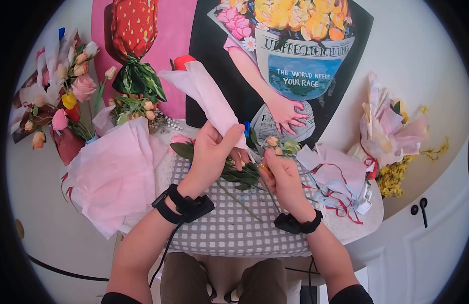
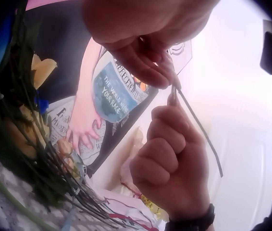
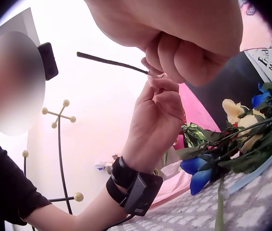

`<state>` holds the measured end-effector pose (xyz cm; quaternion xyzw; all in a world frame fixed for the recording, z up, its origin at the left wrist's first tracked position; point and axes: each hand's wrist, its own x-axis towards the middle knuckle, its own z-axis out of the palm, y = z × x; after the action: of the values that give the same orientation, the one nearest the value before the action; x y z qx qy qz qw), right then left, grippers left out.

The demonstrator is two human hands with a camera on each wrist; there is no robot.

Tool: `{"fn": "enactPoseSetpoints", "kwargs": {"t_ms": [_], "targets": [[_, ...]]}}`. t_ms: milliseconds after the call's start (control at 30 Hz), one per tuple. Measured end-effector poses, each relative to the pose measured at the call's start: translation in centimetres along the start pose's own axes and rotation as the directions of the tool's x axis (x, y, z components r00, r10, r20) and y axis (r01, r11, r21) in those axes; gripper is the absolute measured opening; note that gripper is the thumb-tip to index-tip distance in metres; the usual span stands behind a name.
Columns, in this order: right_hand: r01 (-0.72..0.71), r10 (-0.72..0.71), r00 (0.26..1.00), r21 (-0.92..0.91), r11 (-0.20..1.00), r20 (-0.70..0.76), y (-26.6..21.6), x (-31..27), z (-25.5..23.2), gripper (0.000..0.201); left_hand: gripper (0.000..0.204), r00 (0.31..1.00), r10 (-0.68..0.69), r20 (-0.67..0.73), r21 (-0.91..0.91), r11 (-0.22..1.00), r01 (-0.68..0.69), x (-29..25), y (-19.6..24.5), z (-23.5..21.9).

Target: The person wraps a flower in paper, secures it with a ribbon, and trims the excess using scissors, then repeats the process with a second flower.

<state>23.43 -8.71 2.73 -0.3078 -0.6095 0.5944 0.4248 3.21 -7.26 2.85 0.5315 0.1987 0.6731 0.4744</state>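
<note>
My left hand grips a red flower rolled in pale pink wrapping paper, bloom tilted up and left. From the narrow end of the roll, a bare green stem sticks out. My right hand has its fingers curled in and pinches at that lower end, thumb and fingertip right beside the left fingertips, as the left wrist view shows. The exact spot under the right fingertips is hidden. Below both hands, loose flowers with dark leaves and a blue flower lie on the checked cloth.
Pink paper sheets lie on the left, beside a vase of mixed flowers. On the right are red and blue ribbons on paper and a wrapped bouquet. Paintings stand behind the table; a door is at right.
</note>
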Motion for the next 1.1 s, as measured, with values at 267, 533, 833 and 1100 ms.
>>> {"fn": "enactPoseSetpoints", "kwargs": {"t_ms": [267,533,833,1100], "targets": [[0.386,-0.481,0.877,-0.582,0.716,-0.009,0.5,0.2,1.2,0.046,0.02,0.998,0.056,-0.039,0.023,0.998,-0.056,0.1,-0.4,-0.4],[0.244,-0.282,0.959,-0.491,0.836,-0.003,0.9,0.2,0.9,0.051,0.018,0.998,0.045,-0.053,0.078,0.996,-0.041,0.1,0.0,-0.3],[0.058,-0.06,0.998,-0.188,0.98,-0.007,0.2,0.0,1.2,0.044,0.02,0.998,0.043,-0.041,0.076,0.996,-0.039,0.1,-0.2,-0.5],[0.102,-0.103,0.995,-0.207,0.973,0.006,0.3,0.0,1.0,0.041,0.02,0.999,0.021,-0.048,0.043,0.999,-0.019,0.2,-0.2,-0.5]]}}
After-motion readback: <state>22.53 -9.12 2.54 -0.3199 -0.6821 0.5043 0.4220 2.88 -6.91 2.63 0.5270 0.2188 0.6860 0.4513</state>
